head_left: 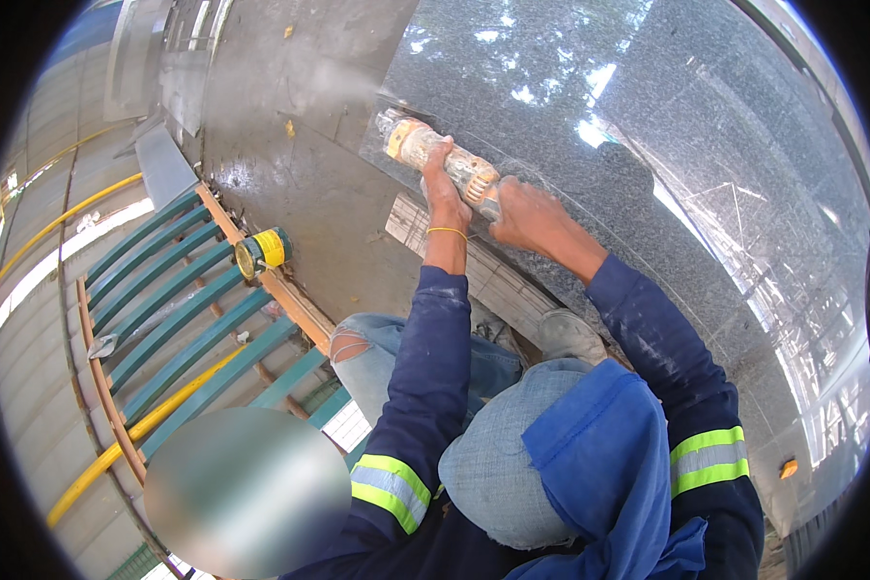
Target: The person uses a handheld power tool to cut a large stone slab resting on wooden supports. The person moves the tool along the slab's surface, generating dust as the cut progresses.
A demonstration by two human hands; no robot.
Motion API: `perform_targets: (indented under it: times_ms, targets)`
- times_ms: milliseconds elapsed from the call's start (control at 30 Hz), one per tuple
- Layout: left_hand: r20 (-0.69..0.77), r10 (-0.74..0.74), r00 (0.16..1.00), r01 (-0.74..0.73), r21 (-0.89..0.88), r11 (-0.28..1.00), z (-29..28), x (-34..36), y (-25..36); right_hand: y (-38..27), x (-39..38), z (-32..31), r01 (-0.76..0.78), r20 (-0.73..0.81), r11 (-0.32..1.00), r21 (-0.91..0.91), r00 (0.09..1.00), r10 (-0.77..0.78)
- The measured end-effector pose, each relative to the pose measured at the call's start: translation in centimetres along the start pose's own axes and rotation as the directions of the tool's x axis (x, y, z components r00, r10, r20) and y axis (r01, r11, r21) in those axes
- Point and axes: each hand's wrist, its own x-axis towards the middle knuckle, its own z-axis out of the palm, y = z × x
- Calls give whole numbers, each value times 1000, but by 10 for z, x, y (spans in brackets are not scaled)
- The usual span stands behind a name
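Note:
My left hand (444,201) is closed round the body of a dusty orange-and-white angle grinder (414,142), and my right hand (524,215) grips its rear end. The tool's head rests at the left edge of a glossy dark grey granite slab (609,193), with pale dust spraying leftward from it; the disc is hard to make out. A pale board (411,227) lies below my hands along the slab's edge. My bent knee in torn jeans (358,353) is below and left of my arms.
A teal slatted frame (164,296) with wooden rails stands at my left, a yellow-labelled tin (271,248) on its right rail. Yellow pipes (77,208) run beyond it. A grey sheet (164,159) lies at the frame's far end, beside the wet-looking concrete floor (271,184).

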Motion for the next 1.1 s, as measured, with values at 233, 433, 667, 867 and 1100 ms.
perform_targets:
  times_ms: [233,433,667,867,1100]
  targets:
    - [25,-37,999,36,35,999,-7,16,0,2,11,5,32,-3,999,25,999,-32]
    - [12,-16,1000,16,41,999,-3,7,1,3,11,7,19,-9,1000,3,1000,-19]
    - [2,-26,1000,26,0,1000,-2,1,1,0,2,1,24,5,1000,-5,1000,-24]
    - [59,-47,997,45,21,999,-11,17,1,0,8,5,25,-12,999,19,1000,-25]
    - [35,-113,993,112,44,993,-4,7,12,-23,-2,-17,-43,114,999,15,993,41]
